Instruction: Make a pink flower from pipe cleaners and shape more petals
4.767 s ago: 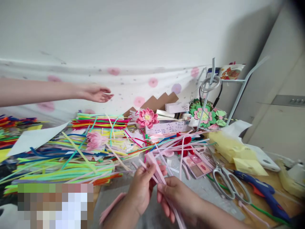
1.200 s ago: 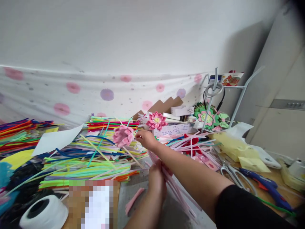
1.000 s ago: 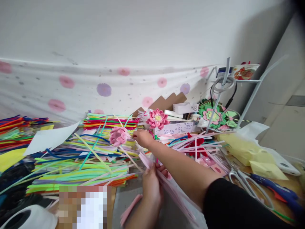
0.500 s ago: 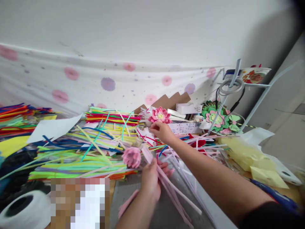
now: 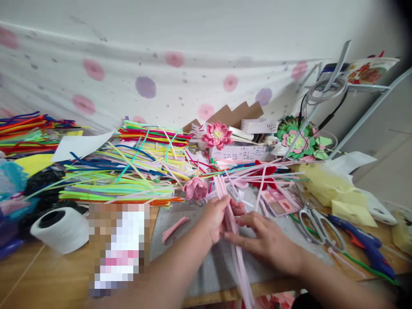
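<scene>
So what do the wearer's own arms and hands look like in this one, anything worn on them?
Both the left hand and the right hand are bare, with no gloves. The left forearm and right forearm are uncovered where they show. No watch, bracelet or ring is visible, though some fingers are partly hidden.

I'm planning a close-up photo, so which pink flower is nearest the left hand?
The paler, cup-shaped flower, just beyond the left hand. The deeper pink, wide-open flower sits farther back, and the green-edged pink flower is off to the right.
</scene>
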A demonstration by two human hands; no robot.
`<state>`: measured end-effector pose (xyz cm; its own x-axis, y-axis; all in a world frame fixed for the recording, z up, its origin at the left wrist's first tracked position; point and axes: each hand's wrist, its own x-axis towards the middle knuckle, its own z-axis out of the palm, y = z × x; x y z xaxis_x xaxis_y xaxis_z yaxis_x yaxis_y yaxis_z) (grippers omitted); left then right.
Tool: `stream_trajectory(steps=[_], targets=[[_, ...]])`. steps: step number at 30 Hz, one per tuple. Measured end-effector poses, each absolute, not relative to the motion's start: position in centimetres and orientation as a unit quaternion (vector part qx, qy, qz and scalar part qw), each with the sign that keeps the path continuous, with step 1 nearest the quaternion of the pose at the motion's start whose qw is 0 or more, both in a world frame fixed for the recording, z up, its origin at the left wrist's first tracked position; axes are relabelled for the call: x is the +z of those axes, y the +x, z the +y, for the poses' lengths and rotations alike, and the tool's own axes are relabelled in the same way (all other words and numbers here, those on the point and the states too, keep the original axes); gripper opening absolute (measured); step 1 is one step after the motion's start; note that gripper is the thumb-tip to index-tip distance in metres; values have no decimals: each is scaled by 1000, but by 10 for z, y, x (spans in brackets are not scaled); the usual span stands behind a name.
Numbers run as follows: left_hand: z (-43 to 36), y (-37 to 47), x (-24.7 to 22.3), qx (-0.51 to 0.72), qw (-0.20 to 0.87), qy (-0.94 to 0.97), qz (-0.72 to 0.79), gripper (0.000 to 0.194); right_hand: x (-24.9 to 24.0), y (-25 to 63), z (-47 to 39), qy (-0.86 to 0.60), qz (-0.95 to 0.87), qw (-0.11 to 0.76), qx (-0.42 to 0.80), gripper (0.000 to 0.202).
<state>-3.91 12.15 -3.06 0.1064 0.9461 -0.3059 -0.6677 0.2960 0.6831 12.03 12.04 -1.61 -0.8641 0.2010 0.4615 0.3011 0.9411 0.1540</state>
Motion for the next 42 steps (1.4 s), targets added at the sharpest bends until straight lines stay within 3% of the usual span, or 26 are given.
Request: stream_trajectory(steps=[6, 10, 14, 17, 19, 23, 27, 32, 36, 42], targets=[[118, -36, -26, 560, 718, 200, 362, 19, -25, 104, 108, -143, -934, 311, -106, 20], [121, -36, -27, 564, 699, 195, 395, 20, -19, 113, 114, -146, -931, 335, -3, 24], [117, -31, -28, 495, 720, 210, 439, 23, 9, 113, 156, -208, -860, 465, 9, 31], [110, -27, -24, 455, 745, 230, 432, 27, 29, 79, 212, -184, -905, 372, 90, 21], [105, -26, -20, 509, 729, 238, 392, 27, 30, 42, 248, -158, -935, 288, 132, 21], [101, -28, -16, 591, 720, 242, 274, 33, 2, -28, 284, -96, -963, 212, 138, 15], [108, -29, -26, 605, 731, 241, 202, 39, -19, -51, 284, -83, -971, 194, 115, 11], [116, -29, -33, 618, 729, 234, 176, 42, 9, -58, 291, -141, -962, 212, 94, 10], [116, -34, -24, 644, 705, 193, 223, 45, 32, -88, 307, -268, -930, 246, 58, 17], [120, -51, -14, 700, 630, 138, 306, 38, 19, -135, 319, -362, -911, 198, 29, 24]])
